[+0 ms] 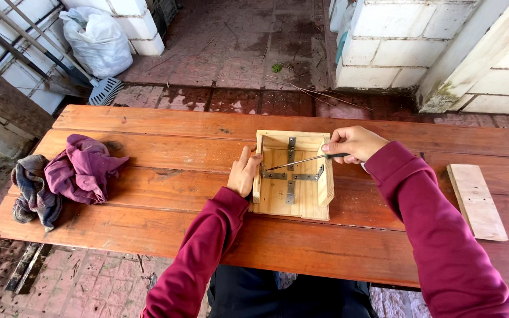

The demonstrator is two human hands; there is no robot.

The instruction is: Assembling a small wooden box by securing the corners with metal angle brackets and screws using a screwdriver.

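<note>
Left hand (244,171) flat against wooden box (293,176) side; right hand (351,143) grips screwdriver (301,161)

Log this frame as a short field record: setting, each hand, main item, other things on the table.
Setting: outdoors, reddish plank table on wet brick paving, white block walls behind
Left hand: pressed against the left wall of the open wooden box
Right hand: grips a screwdriver, its tip at a metal bracket inside the box
Box: pale wood, several grey brackets at its inner joints
Also on table: purple cloth, checked cloth, loose board
</note>
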